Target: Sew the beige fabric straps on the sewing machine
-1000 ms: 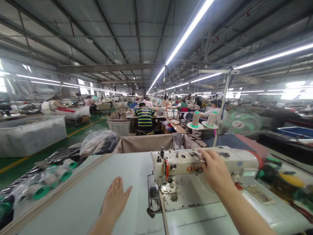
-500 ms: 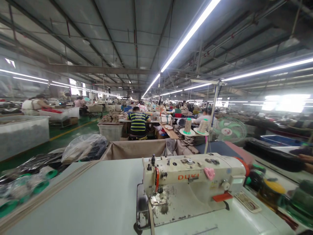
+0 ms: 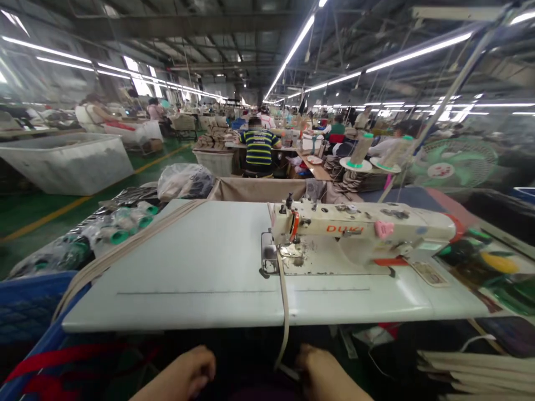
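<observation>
A white flatbed sewing machine [image 3: 359, 236] with orange lettering stands on a pale table [image 3: 200, 267]. From its needle area a narrow beige strap [image 3: 283, 289] runs toward me and hangs over the front edge. Below that edge my right hand [image 3: 320, 365] is closed at the strap's lower end; its fingertips are partly hidden and blurred. My left hand [image 3: 194, 367] is left of the strap, apart from it, with fingers loosely bent, thumb apart and nothing visible in them. More long beige strips [image 3: 125, 245] lie across the table's left side.
A blue crate [image 3: 33, 303] is at the left, with red straps in front. Wrapped thread cones [image 3: 125, 223] lie beyond. Folded beige pieces [image 3: 476, 367] sit at lower right. Behind the machine are a fabric-lined bin [image 3: 259, 189], thread cones on a stand and a green fan [image 3: 455, 164].
The view has tilted down and shifted left, so the table's front edge now shows. Both my hands have come into view below it, the right one at the hanging strap.
</observation>
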The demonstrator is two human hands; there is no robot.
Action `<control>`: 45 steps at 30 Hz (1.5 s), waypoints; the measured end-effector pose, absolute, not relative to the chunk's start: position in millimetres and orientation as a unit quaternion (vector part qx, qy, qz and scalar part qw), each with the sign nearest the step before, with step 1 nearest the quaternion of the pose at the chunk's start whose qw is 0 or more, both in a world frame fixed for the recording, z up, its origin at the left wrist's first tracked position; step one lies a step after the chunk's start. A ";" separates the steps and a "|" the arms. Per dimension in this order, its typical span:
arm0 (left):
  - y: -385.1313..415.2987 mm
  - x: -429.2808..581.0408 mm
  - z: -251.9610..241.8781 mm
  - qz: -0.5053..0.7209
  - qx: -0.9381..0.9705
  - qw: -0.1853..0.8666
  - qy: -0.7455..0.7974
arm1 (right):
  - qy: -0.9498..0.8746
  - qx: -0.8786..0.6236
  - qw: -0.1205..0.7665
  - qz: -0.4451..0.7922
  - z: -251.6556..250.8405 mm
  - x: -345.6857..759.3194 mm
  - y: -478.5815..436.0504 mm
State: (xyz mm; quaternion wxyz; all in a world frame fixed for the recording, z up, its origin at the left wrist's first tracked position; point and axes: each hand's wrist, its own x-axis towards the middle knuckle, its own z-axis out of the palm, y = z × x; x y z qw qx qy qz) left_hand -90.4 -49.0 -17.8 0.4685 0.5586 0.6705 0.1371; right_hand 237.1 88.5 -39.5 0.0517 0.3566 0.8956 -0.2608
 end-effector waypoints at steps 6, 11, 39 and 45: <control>-5.6 -25.0 36.0 0.282 0.635 0.524 0.492 | 0.789 0.302 -0.066 -0.531 44.6 237.2 89.0; 11.9 -18.9 44.2 0.210 0.619 0.588 0.477 | 0.803 0.331 -0.063 -0.491 66.1 287.7 112.1; 125.4 -36.6 0.1 0.278 0.736 0.192 0.587 | 0.685 0.413 -0.130 -0.586 39.2 320.3 137.3; 155.9 -9.5 -7.7 0.177 0.793 0.016 0.583 | 0.717 0.458 -0.184 -0.491 31.5 290.7 154.1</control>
